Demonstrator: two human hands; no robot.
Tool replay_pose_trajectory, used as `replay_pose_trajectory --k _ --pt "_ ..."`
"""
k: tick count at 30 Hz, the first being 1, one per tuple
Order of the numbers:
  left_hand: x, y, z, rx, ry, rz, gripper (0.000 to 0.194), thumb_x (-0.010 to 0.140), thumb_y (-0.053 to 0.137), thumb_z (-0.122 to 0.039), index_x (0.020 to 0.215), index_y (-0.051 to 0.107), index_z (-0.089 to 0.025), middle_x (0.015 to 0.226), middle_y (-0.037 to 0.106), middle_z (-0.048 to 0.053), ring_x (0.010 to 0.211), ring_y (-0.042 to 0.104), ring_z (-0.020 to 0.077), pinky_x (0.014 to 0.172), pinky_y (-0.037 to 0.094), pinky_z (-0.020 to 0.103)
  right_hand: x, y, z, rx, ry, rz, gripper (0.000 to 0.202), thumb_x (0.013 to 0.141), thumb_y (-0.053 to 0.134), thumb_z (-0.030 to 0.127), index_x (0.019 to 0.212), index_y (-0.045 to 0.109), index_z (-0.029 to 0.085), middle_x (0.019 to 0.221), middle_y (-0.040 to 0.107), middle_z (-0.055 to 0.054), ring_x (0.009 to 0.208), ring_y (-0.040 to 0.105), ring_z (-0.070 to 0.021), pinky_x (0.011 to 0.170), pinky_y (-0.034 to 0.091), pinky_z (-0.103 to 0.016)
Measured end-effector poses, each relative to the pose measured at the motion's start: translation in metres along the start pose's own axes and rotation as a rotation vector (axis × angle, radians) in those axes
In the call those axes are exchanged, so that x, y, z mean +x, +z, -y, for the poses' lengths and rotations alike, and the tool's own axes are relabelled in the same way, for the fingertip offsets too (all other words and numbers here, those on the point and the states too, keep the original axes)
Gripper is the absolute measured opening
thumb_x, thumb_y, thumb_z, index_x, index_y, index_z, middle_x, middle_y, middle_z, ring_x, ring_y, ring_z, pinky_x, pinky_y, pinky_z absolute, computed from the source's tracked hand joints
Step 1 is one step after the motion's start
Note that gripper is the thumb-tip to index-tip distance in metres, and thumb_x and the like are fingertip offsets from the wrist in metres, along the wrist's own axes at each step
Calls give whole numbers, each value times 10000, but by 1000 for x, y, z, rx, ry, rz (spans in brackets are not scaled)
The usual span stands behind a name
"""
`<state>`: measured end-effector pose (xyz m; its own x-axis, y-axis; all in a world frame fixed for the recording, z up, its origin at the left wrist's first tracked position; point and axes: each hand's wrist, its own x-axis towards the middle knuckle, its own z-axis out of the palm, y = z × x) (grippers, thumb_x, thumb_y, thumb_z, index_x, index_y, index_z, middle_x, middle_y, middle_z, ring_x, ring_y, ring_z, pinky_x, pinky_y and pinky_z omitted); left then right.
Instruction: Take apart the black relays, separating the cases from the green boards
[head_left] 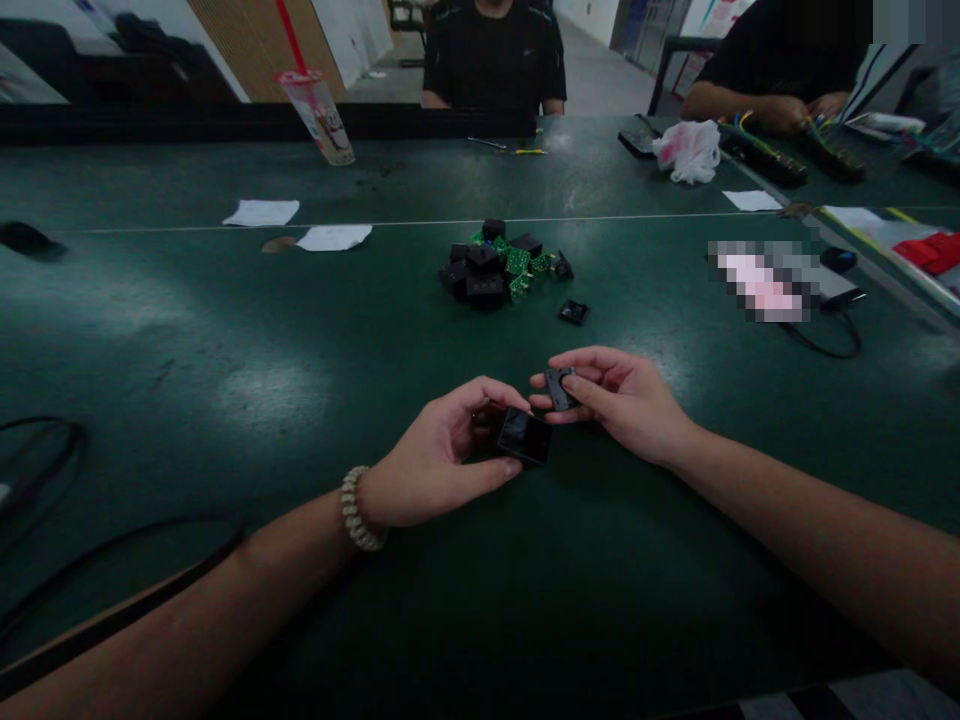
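Observation:
Between the thumb and fingers of my left hand (442, 455) is a black box-shaped housing (525, 436), its dark face turned up. My right hand (626, 405) pinches a small dark grey plastic part (559, 388) with thumb and fingers, just up and to the right of the housing. Beyond both hands lies a pile of black housings (486, 288) mixed with green circuit boards (517, 262). One small black piece (574, 312) rests apart, on the near right side of the pile.
On the green table (225, 330) are white papers (334, 237), a drink cup (319, 115) with a red straw, a plastic bag (688, 150) and black cables at left. One person sits opposite; another works at the far right near black strips with wires (765, 160).

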<state>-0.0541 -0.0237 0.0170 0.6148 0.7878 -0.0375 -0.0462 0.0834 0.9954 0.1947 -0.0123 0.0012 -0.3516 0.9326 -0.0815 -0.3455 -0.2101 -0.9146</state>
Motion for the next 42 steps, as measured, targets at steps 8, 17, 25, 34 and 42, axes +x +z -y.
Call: replay_pose_trajectory --k 8,17,25,34,42 --pt "-2 -1 0 15 -2 30 432 837 805 -56 1216 630 -168 1257 757 118 1134 743 195 937 610 289 -30 2 6 220 161 -35 262 905 749 138 1161 771 191 1133 863 -91 1045 846 -225 900 709 -370" --pt "-1 0 -1 67 17 20 414 823 819 -73 1186 651 -180 1169 741 81 1053 750 193 908 624 308 -33 4 13 303 235 75 429 944 654 421 1295 697 177 1225 831 -162 1233 779 -290 1166 544 -539" --pt "-1 1 0 64 15 24 385 832 806 -73 1169 656 -184 1193 726 84 1090 751 203 929 630 312 -34 0 11 276 158 109 387 904 723 278 1280 739 188 1286 817 -141 1244 779 -264 1144 585 -457" --pt "-1 1 -2 85 14 14 362 823 796 -55 1136 663 -179 1162 702 78 1038 738 191 902 622 304 -34 3 -3 113 -3 79 321 952 795 175 1263 756 247 1191 856 -62 1144 818 -169 999 673 -298" --pt "-1 2 -1 117 67 14 356 831 798 -70 1142 669 -187 1190 687 84 1075 735 207 933 626 326 -35 6 0 -128 -113 -28 207 869 872 176 1062 808 214 953 866 -37 845 845 -161 825 733 -298"
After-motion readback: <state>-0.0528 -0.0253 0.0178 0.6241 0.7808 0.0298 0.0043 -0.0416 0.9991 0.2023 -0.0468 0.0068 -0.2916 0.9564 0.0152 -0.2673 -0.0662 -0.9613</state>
